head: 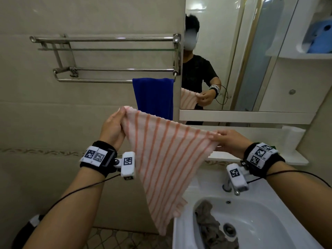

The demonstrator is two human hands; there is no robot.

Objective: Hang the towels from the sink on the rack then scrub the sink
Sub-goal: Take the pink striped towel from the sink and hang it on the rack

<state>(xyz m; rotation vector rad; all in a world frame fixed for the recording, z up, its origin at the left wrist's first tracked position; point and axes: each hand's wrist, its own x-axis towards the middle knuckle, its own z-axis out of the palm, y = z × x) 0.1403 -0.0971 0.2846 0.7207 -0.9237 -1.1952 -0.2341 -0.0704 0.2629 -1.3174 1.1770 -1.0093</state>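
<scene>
A white towel with orange stripes (161, 159) hangs spread between my hands, below and in front of the rack. My left hand (113, 126) pinches its upper left corner and my right hand (228, 141) pinches its upper right corner. The steel wall rack (107, 70) has several bars; a blue towel (154, 96) hangs over the right end of its lowest bar. A crumpled grey towel (210, 225) lies in the white sink (260, 209) at the lower right, next to the drain.
A chrome tap (228, 184) stands behind the sink, partly hidden by my right wrist device. A mirror cabinet (233, 69) with a reflected person is at the upper right, a white shelf (294, 159) beneath it. Tiled wall fills the left.
</scene>
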